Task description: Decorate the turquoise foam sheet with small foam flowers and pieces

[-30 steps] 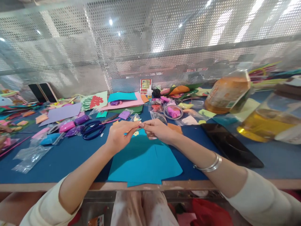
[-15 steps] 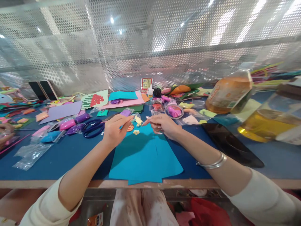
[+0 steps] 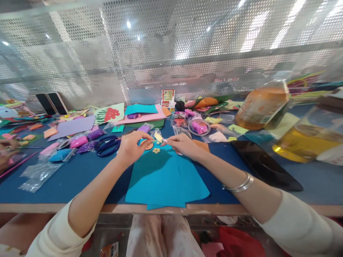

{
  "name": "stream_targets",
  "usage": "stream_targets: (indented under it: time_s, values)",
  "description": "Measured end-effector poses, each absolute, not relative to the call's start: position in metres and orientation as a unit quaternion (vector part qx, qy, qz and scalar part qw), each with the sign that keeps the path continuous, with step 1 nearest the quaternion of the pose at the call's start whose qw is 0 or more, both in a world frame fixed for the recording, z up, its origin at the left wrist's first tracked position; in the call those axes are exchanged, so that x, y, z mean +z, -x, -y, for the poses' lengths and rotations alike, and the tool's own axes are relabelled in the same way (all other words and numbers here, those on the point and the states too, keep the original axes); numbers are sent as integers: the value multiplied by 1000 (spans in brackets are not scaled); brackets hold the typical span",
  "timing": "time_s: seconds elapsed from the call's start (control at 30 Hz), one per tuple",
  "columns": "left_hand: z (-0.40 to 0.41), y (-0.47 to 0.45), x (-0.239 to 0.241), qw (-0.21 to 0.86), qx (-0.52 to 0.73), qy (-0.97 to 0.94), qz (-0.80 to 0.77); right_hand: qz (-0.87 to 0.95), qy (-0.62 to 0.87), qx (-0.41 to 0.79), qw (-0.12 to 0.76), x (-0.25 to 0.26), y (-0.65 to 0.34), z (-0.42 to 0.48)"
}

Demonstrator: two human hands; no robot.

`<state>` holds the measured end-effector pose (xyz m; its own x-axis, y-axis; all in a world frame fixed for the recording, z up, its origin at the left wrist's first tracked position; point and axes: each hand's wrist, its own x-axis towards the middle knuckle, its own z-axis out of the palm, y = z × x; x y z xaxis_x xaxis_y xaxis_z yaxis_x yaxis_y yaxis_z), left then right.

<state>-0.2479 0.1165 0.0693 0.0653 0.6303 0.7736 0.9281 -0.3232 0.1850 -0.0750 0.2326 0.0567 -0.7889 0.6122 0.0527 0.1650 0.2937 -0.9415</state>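
Reading this off the head feed. Left hand (image 3: 131, 147): thumb and index tips brought together over the far end of the blue sheets (image 3: 166, 178). Right hand (image 3: 184, 145): fingertips bunched, facing the left ones, a narrow gap between. I can't tell what either pinches, if anything; too small at this range.

Nearby: yellow flower (image 3: 156, 150) lies flat on the blue, just below the gap. Orange disc (image 3: 150, 146) sits by the left fingertips, partly covered by them. Pale yellow piece (image 3: 158, 136) just beyond the gap.

I get blue-handled scissors (image 3: 103, 154) left of the left hand, bagged pink clay (image 3: 78, 141) further left. Pink tub (image 3: 199, 126) beyond the right hand. Black slab (image 3: 265, 166), glossy, flat, right of the right forearm; orange bottle (image 3: 259, 107) behind it. Co-worker's hand (image 3: 7, 148) at far left edge, well apart.
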Motion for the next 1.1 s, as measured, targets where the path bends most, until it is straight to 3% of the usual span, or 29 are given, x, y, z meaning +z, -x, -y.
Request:
stream_targets:
  time_s: [0.4, 0.73, 1.1]
  values:
    - [-125, 262, 64, 232, -323, 758, 516, 816, 242, 484, 202, 52, 76, -237]
    - [-122, 257, 67, 210, -354, 747, 523, 831, 233, 466, 197, 47, 77, -238]
    - [-128, 253, 52, 123, -283, 780, 545, 835, 232, 458, 199, 51, 77, -234]
